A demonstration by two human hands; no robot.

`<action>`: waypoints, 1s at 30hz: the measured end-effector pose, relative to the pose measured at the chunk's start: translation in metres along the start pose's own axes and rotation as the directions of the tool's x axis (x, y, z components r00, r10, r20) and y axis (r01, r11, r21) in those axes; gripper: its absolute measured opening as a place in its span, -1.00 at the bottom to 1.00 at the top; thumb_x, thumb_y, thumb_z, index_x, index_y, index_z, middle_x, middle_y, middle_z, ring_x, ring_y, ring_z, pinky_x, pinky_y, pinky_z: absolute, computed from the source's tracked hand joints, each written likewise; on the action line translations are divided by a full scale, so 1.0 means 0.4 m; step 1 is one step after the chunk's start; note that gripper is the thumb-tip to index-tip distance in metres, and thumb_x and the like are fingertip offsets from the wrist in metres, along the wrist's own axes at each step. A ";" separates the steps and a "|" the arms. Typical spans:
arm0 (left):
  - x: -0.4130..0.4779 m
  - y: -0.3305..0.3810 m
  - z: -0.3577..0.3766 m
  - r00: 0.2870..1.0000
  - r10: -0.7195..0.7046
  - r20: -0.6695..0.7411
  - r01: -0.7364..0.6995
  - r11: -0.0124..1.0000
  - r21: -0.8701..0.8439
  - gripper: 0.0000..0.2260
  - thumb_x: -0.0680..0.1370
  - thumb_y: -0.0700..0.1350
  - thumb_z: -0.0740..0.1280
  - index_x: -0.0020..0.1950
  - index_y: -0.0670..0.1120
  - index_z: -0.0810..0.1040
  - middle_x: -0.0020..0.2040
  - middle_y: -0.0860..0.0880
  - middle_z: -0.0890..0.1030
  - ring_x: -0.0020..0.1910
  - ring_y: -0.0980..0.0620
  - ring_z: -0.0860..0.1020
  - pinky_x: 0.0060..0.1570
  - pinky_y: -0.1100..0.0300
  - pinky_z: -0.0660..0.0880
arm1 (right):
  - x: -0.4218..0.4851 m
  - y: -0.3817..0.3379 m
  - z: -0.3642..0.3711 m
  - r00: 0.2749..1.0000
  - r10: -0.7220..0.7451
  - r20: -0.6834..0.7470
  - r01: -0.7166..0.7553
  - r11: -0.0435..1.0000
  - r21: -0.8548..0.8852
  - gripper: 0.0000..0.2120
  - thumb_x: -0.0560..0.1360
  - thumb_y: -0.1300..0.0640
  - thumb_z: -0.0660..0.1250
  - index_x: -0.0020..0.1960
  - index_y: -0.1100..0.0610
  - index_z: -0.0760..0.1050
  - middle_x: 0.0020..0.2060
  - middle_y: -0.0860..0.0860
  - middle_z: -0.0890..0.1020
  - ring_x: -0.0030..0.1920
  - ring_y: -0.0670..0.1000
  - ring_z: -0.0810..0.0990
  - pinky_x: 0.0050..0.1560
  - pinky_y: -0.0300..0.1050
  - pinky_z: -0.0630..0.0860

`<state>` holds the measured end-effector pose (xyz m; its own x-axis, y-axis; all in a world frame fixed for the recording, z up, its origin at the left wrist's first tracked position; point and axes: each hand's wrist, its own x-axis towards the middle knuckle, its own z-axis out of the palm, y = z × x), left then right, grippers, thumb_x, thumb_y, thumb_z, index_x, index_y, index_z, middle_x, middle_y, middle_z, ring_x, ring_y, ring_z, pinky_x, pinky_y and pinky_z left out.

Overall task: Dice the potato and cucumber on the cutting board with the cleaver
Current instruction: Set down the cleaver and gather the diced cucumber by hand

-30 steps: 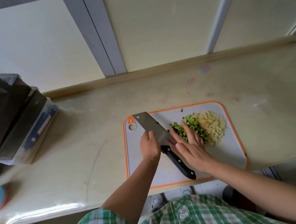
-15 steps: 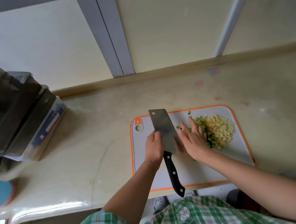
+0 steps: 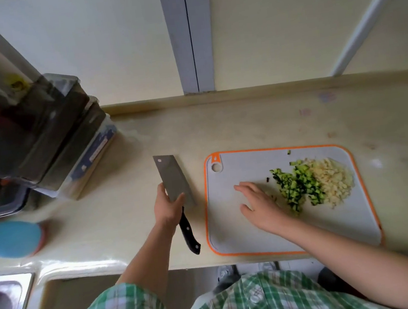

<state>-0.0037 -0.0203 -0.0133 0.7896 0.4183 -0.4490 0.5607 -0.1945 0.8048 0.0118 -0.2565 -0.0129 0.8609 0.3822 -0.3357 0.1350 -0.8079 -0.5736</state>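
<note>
The grey, orange-rimmed cutting board (image 3: 233,230) bears, on its right half, a green heap of diced cucumber (image 3: 297,188) touching a pale heap of diced potato (image 3: 333,181). The black-handled cleaver (image 3: 174,181) is left of the board, gripped by the left hand (image 3: 166,207).

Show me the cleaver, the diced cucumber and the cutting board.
cleaver (image 3: 173,179): head view, middle of the blade.
diced cucumber (image 3: 298,186): head view, centre of the green pile.
cutting board (image 3: 244,234): head view, bare grey surface.
</note>
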 end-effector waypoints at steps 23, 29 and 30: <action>-0.044 0.134 0.223 0.804 0.486 0.344 -0.592 0.588 0.552 -0.67 0.51 -0.22 0.28 0.28 -0.12 0.54 0.22 -0.15 0.49 0.22 -0.17 0.41 0.23 0.07 0.32 | -0.085 0.134 -0.124 0.929 0.085 -0.361 0.006 0.969 0.245 -0.70 0.50 0.40 0.22 0.14 0.14 0.54 0.04 0.03 0.54 -0.05 -0.01 0.57 -0.05 -0.23 0.49; -0.103 0.199 0.436 0.580 0.523 0.624 -0.812 0.433 0.392 -0.63 0.50 -0.10 0.35 0.31 -0.09 0.51 0.30 -0.08 0.47 0.30 -0.11 0.39 0.26 0.07 0.32 | -0.143 0.301 -0.254 0.880 0.146 -0.453 -0.066 0.980 0.189 -0.64 0.41 0.48 0.24 0.11 0.20 0.54 -0.01 0.08 0.54 -0.07 0.03 0.57 -0.12 -0.35 0.47; -0.111 0.205 0.471 0.569 0.509 0.646 -0.818 0.425 0.387 -0.56 0.49 -0.07 0.37 0.36 -0.09 0.46 0.37 -0.08 0.42 0.37 -0.11 0.34 0.31 0.04 0.30 | -0.149 0.321 -0.265 0.880 0.142 -0.454 -0.067 0.982 0.178 -0.63 0.39 0.48 0.26 0.11 0.20 0.54 -0.02 0.06 0.53 -0.08 0.02 0.56 -0.11 -0.31 0.49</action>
<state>0.0543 -0.2218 -0.0005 0.8958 -0.4337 -0.0968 -0.3114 -0.7681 0.5596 0.0297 -0.4304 0.0128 0.9991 0.0175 -0.0376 -0.0124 -0.7387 -0.6739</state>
